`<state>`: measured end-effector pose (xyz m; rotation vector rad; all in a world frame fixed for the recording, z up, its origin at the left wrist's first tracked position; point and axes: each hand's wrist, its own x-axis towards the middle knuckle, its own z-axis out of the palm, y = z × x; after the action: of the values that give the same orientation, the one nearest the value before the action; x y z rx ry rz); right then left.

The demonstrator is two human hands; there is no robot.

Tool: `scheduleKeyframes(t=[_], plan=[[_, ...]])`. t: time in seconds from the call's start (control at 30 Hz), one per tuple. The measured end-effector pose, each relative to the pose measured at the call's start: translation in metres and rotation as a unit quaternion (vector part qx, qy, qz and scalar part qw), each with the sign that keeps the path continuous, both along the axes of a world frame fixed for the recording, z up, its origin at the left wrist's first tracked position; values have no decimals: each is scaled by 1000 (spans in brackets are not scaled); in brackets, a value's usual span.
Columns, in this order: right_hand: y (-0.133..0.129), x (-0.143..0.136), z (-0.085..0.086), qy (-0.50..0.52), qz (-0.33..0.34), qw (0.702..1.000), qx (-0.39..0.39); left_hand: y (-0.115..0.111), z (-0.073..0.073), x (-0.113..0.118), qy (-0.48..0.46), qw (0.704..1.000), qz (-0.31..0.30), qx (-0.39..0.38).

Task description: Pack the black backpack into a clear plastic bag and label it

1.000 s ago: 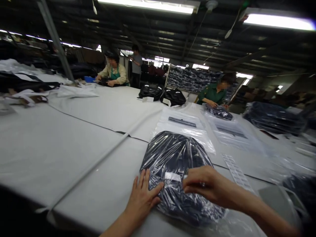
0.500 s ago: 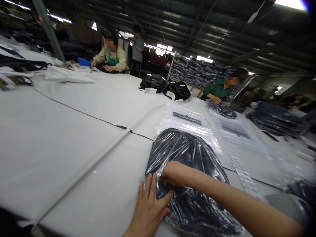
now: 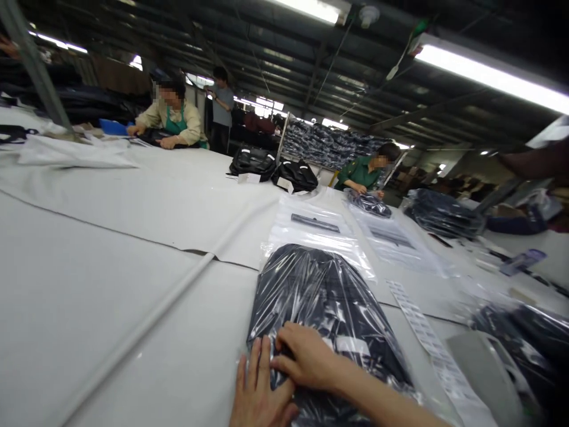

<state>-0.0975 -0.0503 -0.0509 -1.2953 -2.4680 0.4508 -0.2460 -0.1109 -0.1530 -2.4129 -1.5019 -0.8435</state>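
Observation:
A dark bag in clear plastic wrap [image 3: 317, 284] lies on the white table in front of me. My left hand [image 3: 264, 385] is spread flat at the lower left edge of the wrapped bag, fingers apart. Right beside it my right hand [image 3: 304, 356] bends its fingers down onto the plastic, thumb and fingertips close together; whatever is between them is too small to make out. White labels show through the wrap near my right wrist.
Flat clear bags [image 3: 315, 222] lie beyond the wrapped bag. A label strip [image 3: 418, 320] and a grey device [image 3: 484, 367] are on the right. Two black bags [image 3: 253, 163] stand farther back. People work across the table; wrapped bags [image 3: 440, 210] are piled at right.
The camera view has turned right and tilted up. My right hand has shifted down the wrapped bag, closer over my left hand, and its thumb now shows. My left hand stays spread at the bag's edge.

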Motion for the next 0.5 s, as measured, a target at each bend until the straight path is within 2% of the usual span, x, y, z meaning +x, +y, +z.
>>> scheduleKeyframes(t=[0.07,0.13,0.17,0.23,0.3,0.37,0.4,0.43,0.5], plan=[[-10,-9,-11,24,-19,1000,-6,2,3,-13,-51,997,-60,-20],[-11,-4,-6,66,-17,997,-31,8,13,-33,-146,979,-119,-77],[-11,6,2,94,-13,995,-42,13,21,-43,-213,962,-122,-116],[-13,40,19,152,-53,987,-25,27,42,-58,-365,907,-55,-204],[-18,89,23,181,-186,965,46,44,66,-62,-490,820,44,-294],[-24,139,9,160,-355,918,82,61,88,-54,-546,745,80,-375],[-25,161,-3,152,-417,895,54,69,96,-48,-555,718,79,-412],[-26,178,-18,154,-446,881,2,76,103,-41,-555,697,65,-449],[-25,201,-44,201,-451,866,-81,87,109,-29,-541,652,2,-530]])
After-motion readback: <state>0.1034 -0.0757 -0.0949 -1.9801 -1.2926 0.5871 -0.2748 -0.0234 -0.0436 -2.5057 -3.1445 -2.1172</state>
